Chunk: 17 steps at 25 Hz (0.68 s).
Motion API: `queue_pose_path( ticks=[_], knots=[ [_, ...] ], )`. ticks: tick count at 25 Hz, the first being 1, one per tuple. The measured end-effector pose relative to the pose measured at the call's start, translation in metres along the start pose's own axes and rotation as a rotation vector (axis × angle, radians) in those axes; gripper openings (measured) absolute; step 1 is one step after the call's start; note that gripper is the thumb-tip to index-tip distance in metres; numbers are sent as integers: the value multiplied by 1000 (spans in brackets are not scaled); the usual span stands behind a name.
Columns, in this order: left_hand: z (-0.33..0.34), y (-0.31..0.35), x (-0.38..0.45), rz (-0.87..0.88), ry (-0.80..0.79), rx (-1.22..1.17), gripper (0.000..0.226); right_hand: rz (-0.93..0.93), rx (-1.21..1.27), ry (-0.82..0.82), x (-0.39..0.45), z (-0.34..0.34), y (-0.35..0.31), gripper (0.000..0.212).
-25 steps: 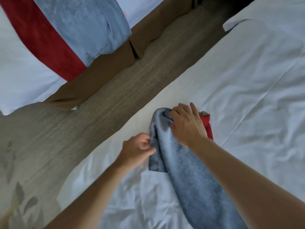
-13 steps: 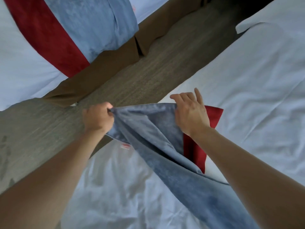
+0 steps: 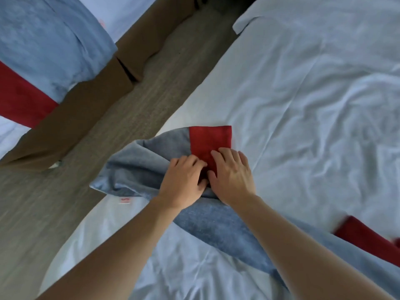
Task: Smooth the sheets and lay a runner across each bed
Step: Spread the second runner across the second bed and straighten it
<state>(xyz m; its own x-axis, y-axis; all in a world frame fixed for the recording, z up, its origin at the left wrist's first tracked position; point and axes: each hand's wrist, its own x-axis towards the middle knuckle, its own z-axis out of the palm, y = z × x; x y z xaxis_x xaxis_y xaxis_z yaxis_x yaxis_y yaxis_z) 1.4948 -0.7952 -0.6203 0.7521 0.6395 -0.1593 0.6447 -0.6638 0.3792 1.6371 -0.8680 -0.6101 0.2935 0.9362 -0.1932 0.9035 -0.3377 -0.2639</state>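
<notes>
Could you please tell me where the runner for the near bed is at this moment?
In the head view the blue-and-red runner lies bunched at the near bed's left edge, under the left hand and right hand.

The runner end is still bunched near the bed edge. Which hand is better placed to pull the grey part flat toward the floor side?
Probably the left hand. It lies on the grey folds of the runner, nearest the bed edge, while the right hand rests on the red band and can hold that in place.
</notes>
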Motion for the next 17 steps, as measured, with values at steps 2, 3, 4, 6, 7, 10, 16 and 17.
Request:
queue_pose_path(
  ticks=[2, 3, 4, 6, 7, 10, 16, 17],
  knots=[
    [11, 12, -9, 59, -12, 53, 21, 36, 23, 30, -17, 2, 9, 44],
    [15, 19, -9, 69, -8, 59, 18, 48, 20, 41, -27, 1, 15, 44],
    [17, 28, -8, 67, 3, 52, 15, 58, 7, 45, -36, -2, 23, 43],
    [19, 50, -1, 68, 25, 31, 10, 105, -25, 48, -57, -14, 47, 43],
    [20, 63, 3, 89, 24, 27, 10, 147, -40, 50, -69, -22, 62, 43],
    [21, 123, 16, 246, -53, -1, 19, 327, -79, 47, -124, -52, 112, 45],
    [57, 285, 10, 554, -293, -40, 44, 641, -201, 60, -275, -95, 206, 47],
    [66, 309, 4, 592, -328, -16, 50, 697, -210, 42, -299, -97, 220, 49]
  ],
)
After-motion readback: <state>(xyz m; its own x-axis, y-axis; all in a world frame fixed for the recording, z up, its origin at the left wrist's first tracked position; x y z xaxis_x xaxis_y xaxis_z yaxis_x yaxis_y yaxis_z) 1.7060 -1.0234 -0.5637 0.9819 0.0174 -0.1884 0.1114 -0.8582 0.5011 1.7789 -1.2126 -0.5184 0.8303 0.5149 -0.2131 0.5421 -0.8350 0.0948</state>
